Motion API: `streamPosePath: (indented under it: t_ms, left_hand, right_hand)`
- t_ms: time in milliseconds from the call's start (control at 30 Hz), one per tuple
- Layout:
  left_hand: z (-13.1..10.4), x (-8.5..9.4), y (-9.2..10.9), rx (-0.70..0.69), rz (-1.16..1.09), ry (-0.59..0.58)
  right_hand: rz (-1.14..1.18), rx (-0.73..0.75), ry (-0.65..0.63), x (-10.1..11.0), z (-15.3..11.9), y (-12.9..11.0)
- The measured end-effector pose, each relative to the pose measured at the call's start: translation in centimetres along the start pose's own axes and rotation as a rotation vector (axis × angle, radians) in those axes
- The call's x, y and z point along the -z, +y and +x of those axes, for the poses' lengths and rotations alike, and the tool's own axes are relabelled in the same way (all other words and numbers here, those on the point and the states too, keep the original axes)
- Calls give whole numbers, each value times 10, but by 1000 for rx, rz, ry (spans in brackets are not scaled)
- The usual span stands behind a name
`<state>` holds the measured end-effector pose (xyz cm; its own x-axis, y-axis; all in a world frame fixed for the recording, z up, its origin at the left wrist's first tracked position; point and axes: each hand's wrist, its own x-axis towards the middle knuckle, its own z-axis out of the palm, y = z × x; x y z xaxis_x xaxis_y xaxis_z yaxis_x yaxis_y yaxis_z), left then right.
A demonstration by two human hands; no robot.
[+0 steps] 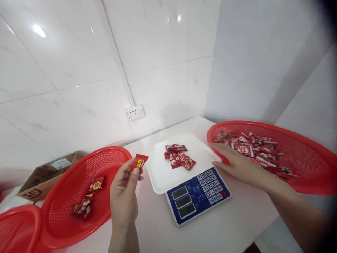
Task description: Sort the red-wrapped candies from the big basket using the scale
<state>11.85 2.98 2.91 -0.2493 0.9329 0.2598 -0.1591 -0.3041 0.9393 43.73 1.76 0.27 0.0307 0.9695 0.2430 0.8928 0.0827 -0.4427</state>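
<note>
My left hand point(125, 189) pinches a small red packet point(139, 162) with yellow lettering, just left of the scale's white tray point(158, 177). Several red packets point(180, 156) lie in a loose cluster on that tray. Its blue keypad panel point(198, 195) faces me, with digits on the displays too dim to read. My right hand point(234, 163) is open, fingers spread, between the tray's right edge and the right red basket point(313, 158). Many red packets point(252, 147) fill the left part of that basket.
A red basket point(59, 189) with a few packets point(85, 205) stands on the left. Behind it sits an open cardboard box point(44, 175). Another red basket point(19, 228) is at the lower left. The wall holds a socket point(134, 112).
</note>
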Motion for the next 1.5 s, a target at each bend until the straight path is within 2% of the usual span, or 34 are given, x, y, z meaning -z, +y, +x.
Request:
streamPosePath:
  t_ms: [100,200,600,700,833,967,1067,1200,1333,1400,1500]
  left_hand:
    - [0,0,-1,-7,-4,1]
    - [-1,-3,0,-14,-4,-21]
    - [-4,-8,0,-46,33,-105]
    - [-5,-11,-1,-38,169,-182]
    - [-6,-15,-5,-15,473,-317]
    - [-6,-18,-15,-86,694,-430]
    - [-5,-21,-27,-124,746,-509]
    - [-4,-24,-39,-110,688,-461]
    - [-3,-22,-39,-206,681,-384]
    - [-3,-20,-34,-223,669,-320]
    - [-3,-18,-27,-168,650,-238]
  right_hand:
    - [-125,-127,-31,-1,-20,26]
    - [-165,-208,-79,-4,-29,41]
    - [-226,-272,-124,-4,-32,32]
    - [-241,-291,-129,-3,-33,28]
    - [-268,-310,-142,-2,-32,26]
    - [-296,-299,-139,-3,-33,27]
    - [-294,-278,-111,-5,-34,30]
    - [-285,-255,-80,-9,-34,38]
    - [-239,-254,-62,-10,-31,38]
    - [-166,-209,36,-6,-33,27]
    - [-29,-123,268,6,-52,-2]
